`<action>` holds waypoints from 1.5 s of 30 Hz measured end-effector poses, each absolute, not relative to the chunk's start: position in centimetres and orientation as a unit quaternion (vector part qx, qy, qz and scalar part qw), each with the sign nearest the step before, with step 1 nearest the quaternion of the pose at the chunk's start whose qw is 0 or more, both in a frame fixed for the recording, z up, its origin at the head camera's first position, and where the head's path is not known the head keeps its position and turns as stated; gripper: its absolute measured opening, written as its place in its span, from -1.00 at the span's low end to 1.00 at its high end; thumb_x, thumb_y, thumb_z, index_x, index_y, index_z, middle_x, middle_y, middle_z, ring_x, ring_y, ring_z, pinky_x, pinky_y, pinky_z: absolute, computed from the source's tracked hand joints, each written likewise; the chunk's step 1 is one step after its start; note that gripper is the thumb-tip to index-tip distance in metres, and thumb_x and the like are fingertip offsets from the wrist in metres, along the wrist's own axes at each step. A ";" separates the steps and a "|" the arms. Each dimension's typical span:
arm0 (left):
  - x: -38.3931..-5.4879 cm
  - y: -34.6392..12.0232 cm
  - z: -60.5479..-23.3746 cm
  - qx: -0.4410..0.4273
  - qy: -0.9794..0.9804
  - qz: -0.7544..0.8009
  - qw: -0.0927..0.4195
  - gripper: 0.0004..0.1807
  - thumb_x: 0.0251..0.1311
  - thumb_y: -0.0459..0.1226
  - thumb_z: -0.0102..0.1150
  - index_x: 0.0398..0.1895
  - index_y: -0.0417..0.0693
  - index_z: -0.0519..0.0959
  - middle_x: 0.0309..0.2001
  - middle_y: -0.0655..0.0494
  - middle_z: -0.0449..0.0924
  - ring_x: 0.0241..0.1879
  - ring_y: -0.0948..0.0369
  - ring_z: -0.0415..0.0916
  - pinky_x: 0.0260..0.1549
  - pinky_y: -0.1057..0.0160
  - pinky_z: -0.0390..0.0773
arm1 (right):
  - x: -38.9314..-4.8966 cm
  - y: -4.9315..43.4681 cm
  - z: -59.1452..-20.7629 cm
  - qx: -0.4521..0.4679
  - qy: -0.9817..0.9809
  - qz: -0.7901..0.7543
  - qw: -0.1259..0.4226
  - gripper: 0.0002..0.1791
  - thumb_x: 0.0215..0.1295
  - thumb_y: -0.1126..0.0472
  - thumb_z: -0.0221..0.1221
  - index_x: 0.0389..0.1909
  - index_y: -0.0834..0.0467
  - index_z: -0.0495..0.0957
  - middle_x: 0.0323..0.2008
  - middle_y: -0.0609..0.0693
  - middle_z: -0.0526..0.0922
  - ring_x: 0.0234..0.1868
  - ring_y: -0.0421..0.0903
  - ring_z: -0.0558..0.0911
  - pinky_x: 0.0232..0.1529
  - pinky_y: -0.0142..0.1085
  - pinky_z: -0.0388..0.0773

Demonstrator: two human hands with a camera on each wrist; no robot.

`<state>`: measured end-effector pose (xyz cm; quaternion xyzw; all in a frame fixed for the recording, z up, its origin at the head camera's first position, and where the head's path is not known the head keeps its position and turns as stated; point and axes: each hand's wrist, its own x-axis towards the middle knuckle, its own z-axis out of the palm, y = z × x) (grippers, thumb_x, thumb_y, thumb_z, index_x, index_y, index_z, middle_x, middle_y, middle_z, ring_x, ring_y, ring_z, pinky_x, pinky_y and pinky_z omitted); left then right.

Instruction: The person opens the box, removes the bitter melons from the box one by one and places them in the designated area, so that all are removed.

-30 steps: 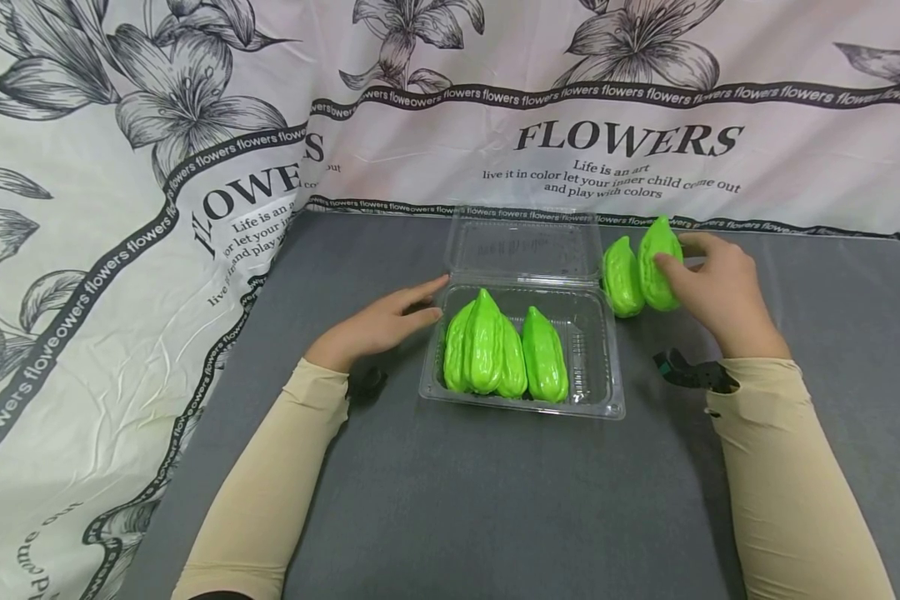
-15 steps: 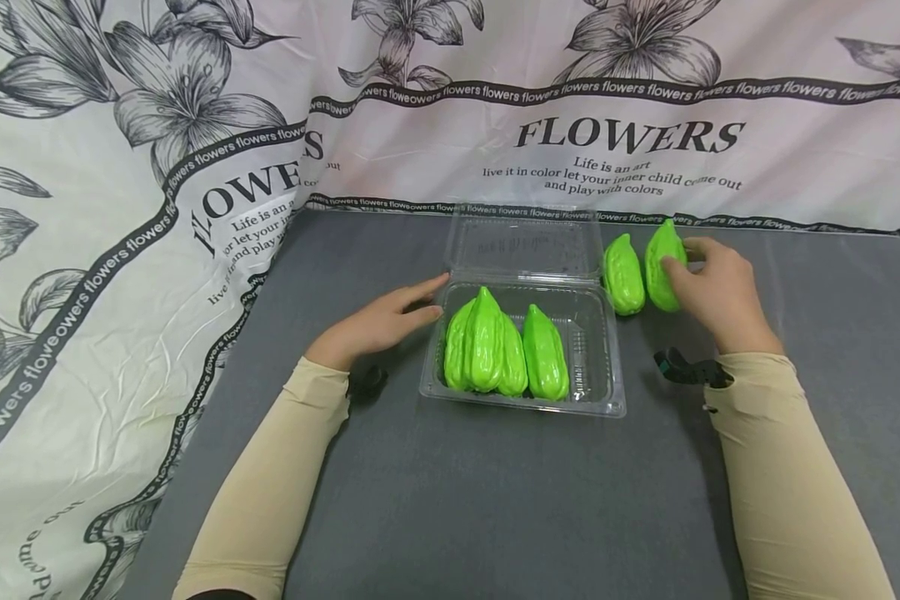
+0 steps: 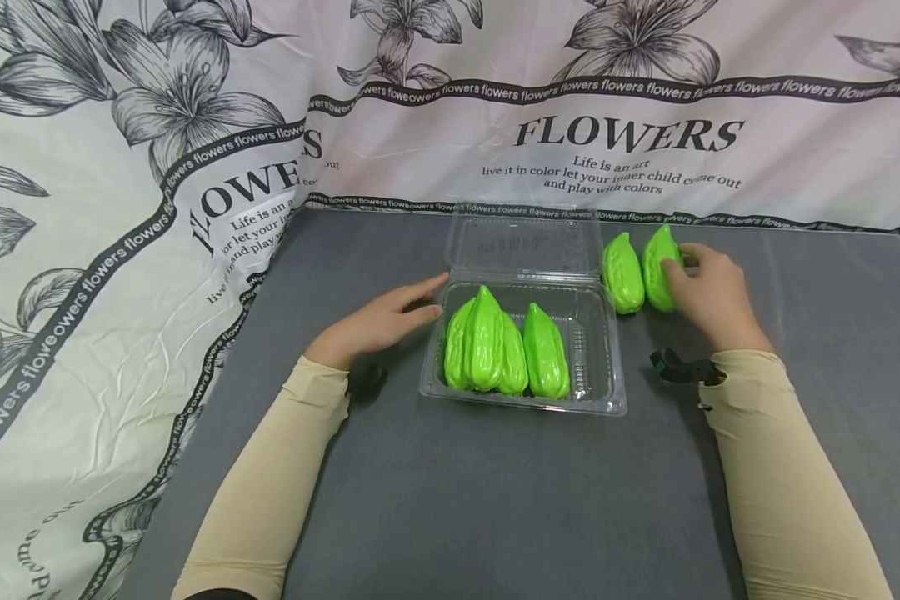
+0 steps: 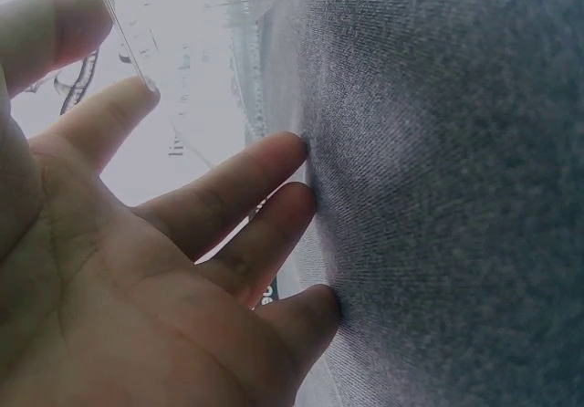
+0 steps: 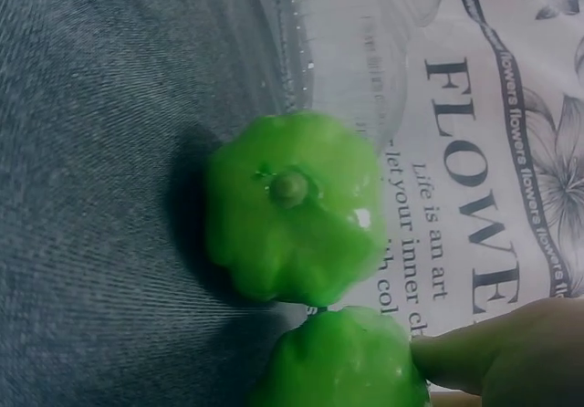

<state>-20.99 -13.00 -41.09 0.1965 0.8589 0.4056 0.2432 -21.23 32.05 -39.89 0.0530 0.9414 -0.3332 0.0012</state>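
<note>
Green gourd (image 3: 657,271), at the clear tray's (image 3: 600,358) two o'clock, looks light, stiff and slick, best held round its middle, where the right hand (image 3: 714,293) pinches it while the left hand (image 3: 367,325), fingers outstretched, touches the tray at ten o'clock.

Looks like a curtained-off corner, home or lab I honestly can't tell: grey cloth-topped desk (image 3: 495,500) under my hands (image 3: 371,325) (image 3: 714,293), white flower-print fabric (image 3: 435,154) hanging beyond them and to their left.
</note>
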 end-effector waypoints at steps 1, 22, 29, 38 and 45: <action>-21.0 -13.0 -41.1 0.196 0.859 0.406 0.243 -0.30 0.64 0.05 -0.06 0.72 0.44 -0.02 0.65 -0.03 0.12 0.63 -0.03 0.05 0.51 -0.21 0.17 | -21.2 32.0 -39.9 0.053 0.942 -0.332 0.001 -0.22 0.66 -0.10 -0.19 0.58 0.45 0.14 0.36 0.56 0.38 0.27 0.49 0.49 0.19 0.36 0.43; -20.9 -13.0 -41.0 0.191 0.861 0.405 0.243 -0.30 0.64 0.06 -0.06 0.72 0.43 -0.01 0.63 -0.07 0.15 0.62 -0.05 0.05 0.52 -0.22 0.16 | -21.7 32.1 -40.5 0.053 0.945 -0.322 0.033 -0.18 0.67 -0.17 -0.27 0.63 0.39 0.04 0.40 0.57 0.33 0.37 0.51 0.39 0.32 0.41 0.29; -20.8 -13.0 -40.9 0.194 0.860 0.406 0.242 -0.30 0.64 0.06 -0.06 0.72 0.41 -0.01 0.63 -0.06 0.14 0.62 -0.05 0.05 0.52 -0.22 0.16 | -21.7 32.2 -40.5 0.052 0.947 -0.315 0.038 -0.17 0.67 -0.18 -0.28 0.62 0.41 0.05 0.40 0.58 0.32 0.40 0.53 0.32 0.35 0.42 0.24; -20.8 -13.0 -41.0 0.189 0.861 0.405 0.241 -0.31 0.63 0.07 -0.06 0.71 0.47 0.00 0.63 -0.05 0.16 0.62 -0.04 0.05 0.52 -0.21 0.16 | -21.6 32.0 -40.6 0.052 0.947 -0.313 0.039 -0.18 0.69 -0.15 -0.32 0.61 0.44 0.05 0.41 0.59 0.31 0.44 0.53 0.27 0.37 0.42 0.21; -20.8 -13.0 -41.0 0.191 0.860 0.408 0.241 -0.31 0.63 0.07 -0.05 0.71 0.48 -0.01 0.62 -0.05 0.16 0.62 -0.03 0.06 0.51 -0.22 0.18 | -21.7 32.0 -40.7 0.051 0.947 -0.315 0.041 -0.17 0.68 -0.16 -0.33 0.61 0.44 0.04 0.41 0.58 0.31 0.44 0.53 0.26 0.37 0.42 0.21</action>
